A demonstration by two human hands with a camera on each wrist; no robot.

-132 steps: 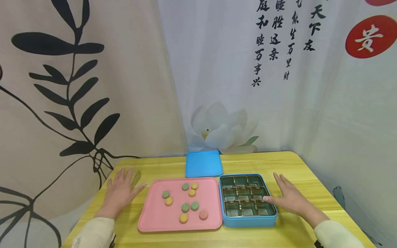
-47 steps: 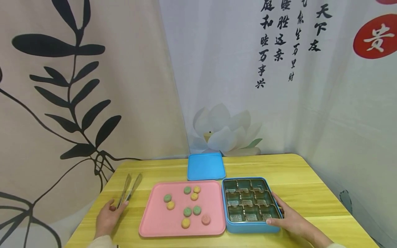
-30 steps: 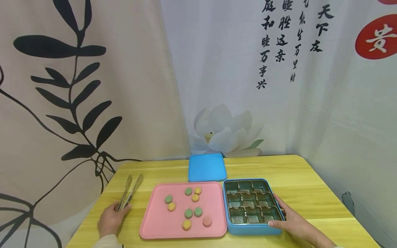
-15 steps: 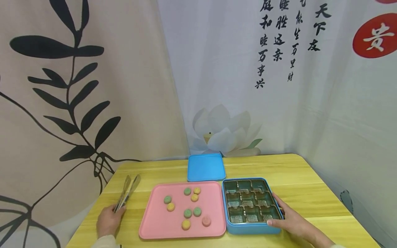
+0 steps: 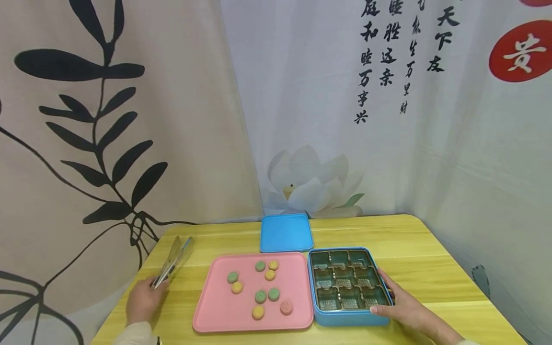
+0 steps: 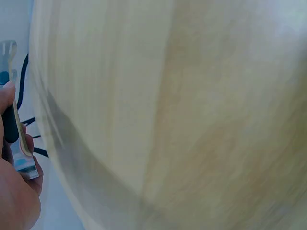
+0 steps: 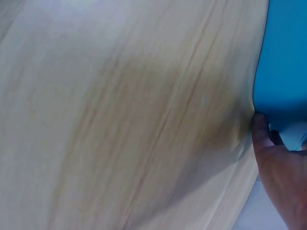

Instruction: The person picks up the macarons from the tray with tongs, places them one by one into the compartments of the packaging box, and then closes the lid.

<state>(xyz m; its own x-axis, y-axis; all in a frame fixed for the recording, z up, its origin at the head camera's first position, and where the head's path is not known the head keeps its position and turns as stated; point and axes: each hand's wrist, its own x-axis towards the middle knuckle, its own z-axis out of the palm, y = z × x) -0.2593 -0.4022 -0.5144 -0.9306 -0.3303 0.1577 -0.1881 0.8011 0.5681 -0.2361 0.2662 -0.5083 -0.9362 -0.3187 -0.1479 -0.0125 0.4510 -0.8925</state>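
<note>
At the table's left side my left hand [image 5: 143, 302] grips a pair of tongs [image 5: 174, 261], their two arms spread and pointing toward the back. In the left wrist view the thumb lies on the dark handle part of the tongs [image 6: 10, 125]. My right hand [image 5: 407, 306] holds the near right corner of a blue box [image 5: 349, 319], thumb on the front and fingers along the right side. The box has a clear insert with several empty compartments. The right wrist view has the fingers against the box's blue wall [image 7: 288, 62].
Left of the box lies a pink tray [image 5: 220, 316] with several small round cookies: green ones [image 5: 260, 296], yellow ones [image 5: 258, 313] and a pink one [image 5: 286, 307]. Behind them lies a flat blue lid [image 5: 286, 233]. A printed curtain [image 5: 207, 120] hangs behind the wooden table [image 5: 431, 268].
My left hand was spread open over the tongs; it now holds them and has just shifted slightly left and up. My right hand moved from beside the box to gripping its corner.
</note>
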